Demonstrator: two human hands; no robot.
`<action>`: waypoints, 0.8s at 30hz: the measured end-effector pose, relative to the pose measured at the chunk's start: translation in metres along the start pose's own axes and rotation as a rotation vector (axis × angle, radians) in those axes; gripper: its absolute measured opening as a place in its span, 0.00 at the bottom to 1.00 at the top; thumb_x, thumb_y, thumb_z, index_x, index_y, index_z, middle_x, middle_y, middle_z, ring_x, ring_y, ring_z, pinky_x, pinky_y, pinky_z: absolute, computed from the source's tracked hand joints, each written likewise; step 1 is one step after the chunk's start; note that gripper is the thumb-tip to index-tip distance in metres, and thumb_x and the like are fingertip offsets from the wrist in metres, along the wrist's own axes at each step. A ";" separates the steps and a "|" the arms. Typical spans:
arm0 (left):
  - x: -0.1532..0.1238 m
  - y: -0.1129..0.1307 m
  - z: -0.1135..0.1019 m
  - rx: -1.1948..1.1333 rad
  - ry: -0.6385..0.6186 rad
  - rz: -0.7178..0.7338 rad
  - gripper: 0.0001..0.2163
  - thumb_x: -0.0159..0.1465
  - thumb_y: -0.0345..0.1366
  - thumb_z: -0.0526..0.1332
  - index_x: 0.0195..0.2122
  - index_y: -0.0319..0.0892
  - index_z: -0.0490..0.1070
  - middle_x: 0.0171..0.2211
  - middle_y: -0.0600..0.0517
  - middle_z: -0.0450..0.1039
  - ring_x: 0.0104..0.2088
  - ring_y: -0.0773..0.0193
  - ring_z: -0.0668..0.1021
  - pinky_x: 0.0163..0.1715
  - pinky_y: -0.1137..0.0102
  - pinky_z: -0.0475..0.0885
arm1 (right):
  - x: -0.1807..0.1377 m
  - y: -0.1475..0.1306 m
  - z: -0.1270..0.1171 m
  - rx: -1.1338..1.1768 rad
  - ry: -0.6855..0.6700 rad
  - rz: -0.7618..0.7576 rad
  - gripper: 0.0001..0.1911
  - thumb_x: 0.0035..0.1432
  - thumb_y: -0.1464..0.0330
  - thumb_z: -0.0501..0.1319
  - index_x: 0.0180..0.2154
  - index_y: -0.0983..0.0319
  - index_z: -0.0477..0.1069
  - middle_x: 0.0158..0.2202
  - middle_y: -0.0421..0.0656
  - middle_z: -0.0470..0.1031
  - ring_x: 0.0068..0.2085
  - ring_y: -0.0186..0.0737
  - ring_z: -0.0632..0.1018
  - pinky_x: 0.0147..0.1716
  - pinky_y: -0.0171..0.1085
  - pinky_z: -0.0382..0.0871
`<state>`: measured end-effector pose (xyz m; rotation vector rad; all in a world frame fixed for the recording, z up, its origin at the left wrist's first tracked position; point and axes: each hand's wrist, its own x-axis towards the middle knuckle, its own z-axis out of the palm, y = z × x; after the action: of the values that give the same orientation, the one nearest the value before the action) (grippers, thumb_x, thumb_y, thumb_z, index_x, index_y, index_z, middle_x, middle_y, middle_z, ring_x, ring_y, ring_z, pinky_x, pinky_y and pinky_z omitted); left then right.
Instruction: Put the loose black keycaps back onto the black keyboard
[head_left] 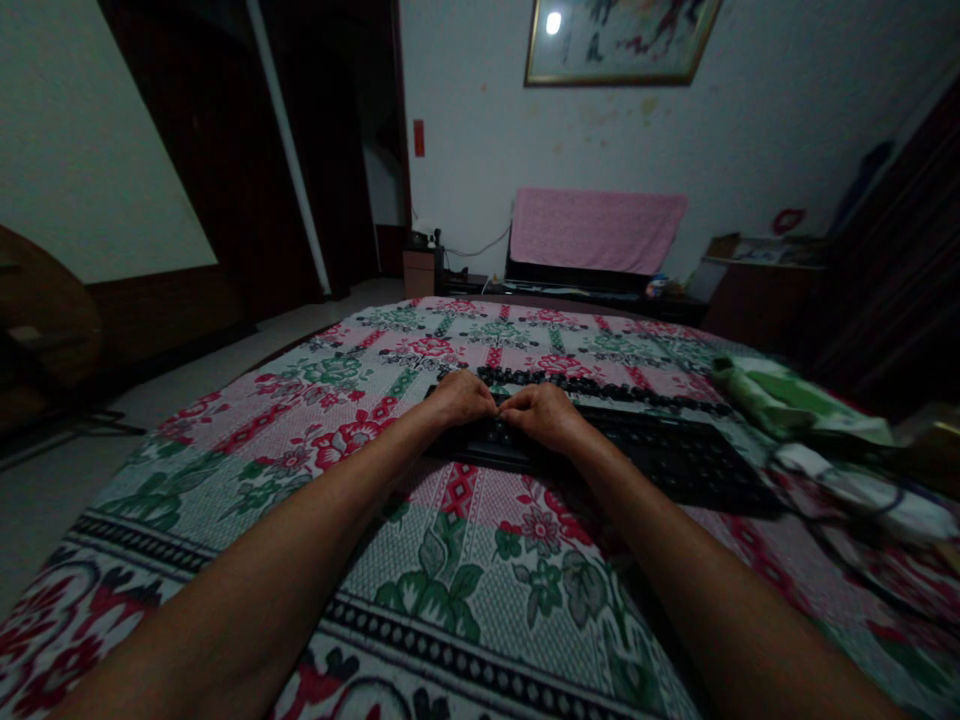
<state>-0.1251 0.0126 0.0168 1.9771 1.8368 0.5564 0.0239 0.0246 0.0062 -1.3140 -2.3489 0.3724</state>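
Note:
A black computer keyboard (679, 458) lies on the patterned cloth in front of me. My left hand (463, 397) is over its left part, the fingers drawn together in a pinch. Right beside it, my right hand (546, 412) is pinched too, and the fingertips of both hands meet just above the keys. Whatever is between the fingertips is too small and dark to make out. Behind the keyboard runs a row of small black pieces that look like loose keycaps (585, 384). My hands and forearms hide part of the keyboard.
The floral cloth (442, 590) covers the wide surface. To the right lie a green and white bag (802, 400), a crumpled white bag (885, 495) and a dark cable (832, 555). A pink towel (596, 230) drapes over a screen by the far wall.

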 end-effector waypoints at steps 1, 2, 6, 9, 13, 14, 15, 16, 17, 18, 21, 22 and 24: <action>0.001 -0.001 0.001 0.004 -0.003 0.004 0.12 0.46 0.39 0.58 0.28 0.40 0.76 0.22 0.53 0.73 0.23 0.70 0.70 0.21 0.78 0.62 | 0.000 0.000 0.000 -0.003 -0.005 0.008 0.11 0.45 0.67 0.57 0.31 0.59 0.76 0.29 0.39 0.76 0.29 0.33 0.74 0.27 0.29 0.62; 0.001 -0.002 0.001 0.011 -0.006 0.008 0.12 0.46 0.39 0.58 0.28 0.40 0.76 0.22 0.53 0.72 0.23 0.70 0.70 0.21 0.78 0.62 | 0.000 0.000 0.001 -0.008 -0.009 0.014 0.11 0.45 0.67 0.57 0.31 0.59 0.76 0.29 0.39 0.76 0.29 0.33 0.74 0.28 0.29 0.62; 0.004 -0.005 0.005 0.028 0.001 0.051 0.11 0.47 0.37 0.57 0.28 0.41 0.76 0.21 0.54 0.72 0.23 0.70 0.70 0.23 0.77 0.62 | 0.002 0.002 0.004 -0.062 0.010 -0.011 0.11 0.45 0.66 0.56 0.30 0.58 0.76 0.30 0.40 0.76 0.31 0.34 0.74 0.30 0.29 0.62; 0.004 -0.006 0.007 0.021 0.012 0.050 0.11 0.47 0.38 0.57 0.27 0.41 0.76 0.21 0.53 0.72 0.23 0.70 0.70 0.23 0.77 0.62 | 0.002 0.003 0.005 -0.085 0.010 -0.053 0.11 0.46 0.67 0.56 0.30 0.58 0.76 0.30 0.40 0.76 0.31 0.34 0.73 0.30 0.29 0.62; 0.004 -0.008 0.002 -0.005 0.015 0.028 0.11 0.47 0.38 0.57 0.27 0.40 0.75 0.20 0.54 0.71 0.22 0.70 0.69 0.21 0.77 0.62 | 0.000 0.006 0.003 -0.108 0.056 -0.107 0.13 0.50 0.66 0.52 0.29 0.61 0.75 0.29 0.41 0.75 0.30 0.34 0.73 0.30 0.30 0.61; 0.005 -0.009 -0.001 -0.015 0.029 0.019 0.11 0.48 0.39 0.57 0.27 0.39 0.75 0.20 0.54 0.71 0.21 0.70 0.69 0.21 0.77 0.62 | 0.000 0.008 0.002 -0.118 0.097 -0.112 0.14 0.51 0.66 0.51 0.29 0.61 0.75 0.29 0.41 0.75 0.31 0.34 0.73 0.31 0.30 0.60; 0.005 -0.011 -0.003 -0.023 0.056 0.011 0.12 0.48 0.39 0.56 0.27 0.39 0.75 0.20 0.54 0.71 0.21 0.70 0.69 0.22 0.77 0.62 | -0.001 0.009 0.002 -0.126 0.144 -0.108 0.14 0.52 0.67 0.50 0.30 0.61 0.75 0.30 0.41 0.75 0.32 0.35 0.73 0.32 0.30 0.60; 0.006 -0.013 -0.006 -0.025 0.096 0.002 0.12 0.49 0.39 0.56 0.28 0.39 0.75 0.20 0.54 0.71 0.22 0.70 0.70 0.23 0.77 0.63 | -0.001 0.011 0.002 -0.130 0.187 -0.098 0.14 0.52 0.67 0.50 0.31 0.61 0.74 0.32 0.42 0.75 0.34 0.35 0.72 0.34 0.30 0.60; 0.007 -0.015 -0.007 -0.017 0.143 -0.002 0.12 0.50 0.39 0.56 0.29 0.39 0.75 0.22 0.54 0.72 0.24 0.69 0.71 0.26 0.77 0.64 | -0.001 0.013 0.003 -0.132 0.218 -0.085 0.14 0.52 0.67 0.50 0.33 0.61 0.74 0.33 0.42 0.74 0.36 0.35 0.72 0.35 0.30 0.60; 0.009 -0.016 -0.008 0.005 0.190 0.002 0.11 0.50 0.39 0.56 0.30 0.41 0.75 0.25 0.53 0.73 0.27 0.68 0.72 0.29 0.76 0.65 | -0.002 0.015 0.003 -0.134 0.239 -0.071 0.14 0.52 0.67 0.50 0.35 0.60 0.73 0.35 0.42 0.74 0.37 0.35 0.72 0.36 0.30 0.60; 0.015 -0.019 -0.007 0.119 0.271 0.048 0.11 0.52 0.37 0.56 0.34 0.45 0.74 0.34 0.53 0.74 0.36 0.66 0.73 0.40 0.75 0.63 | -0.002 0.020 0.006 -0.156 0.232 -0.046 0.14 0.52 0.67 0.50 0.36 0.60 0.73 0.35 0.43 0.73 0.37 0.35 0.71 0.37 0.30 0.60; 0.018 -0.019 -0.005 0.160 0.274 0.059 0.12 0.52 0.36 0.55 0.36 0.46 0.74 0.36 0.53 0.74 0.38 0.65 0.72 0.42 0.75 0.62 | -0.003 0.021 0.006 -0.166 0.223 -0.041 0.14 0.52 0.67 0.50 0.35 0.60 0.73 0.35 0.43 0.73 0.37 0.35 0.71 0.36 0.30 0.60; 0.025 -0.018 -0.001 0.238 0.260 0.055 0.13 0.53 0.34 0.54 0.38 0.46 0.73 0.39 0.52 0.73 0.41 0.64 0.71 0.44 0.74 0.62 | -0.003 0.023 0.007 -0.187 0.213 -0.039 0.14 0.52 0.67 0.50 0.35 0.60 0.73 0.34 0.43 0.73 0.37 0.35 0.71 0.36 0.31 0.60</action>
<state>-0.1391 0.0392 0.0093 2.2027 2.0934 0.6659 0.0386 0.0338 -0.0105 -1.3172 -2.2672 -0.0008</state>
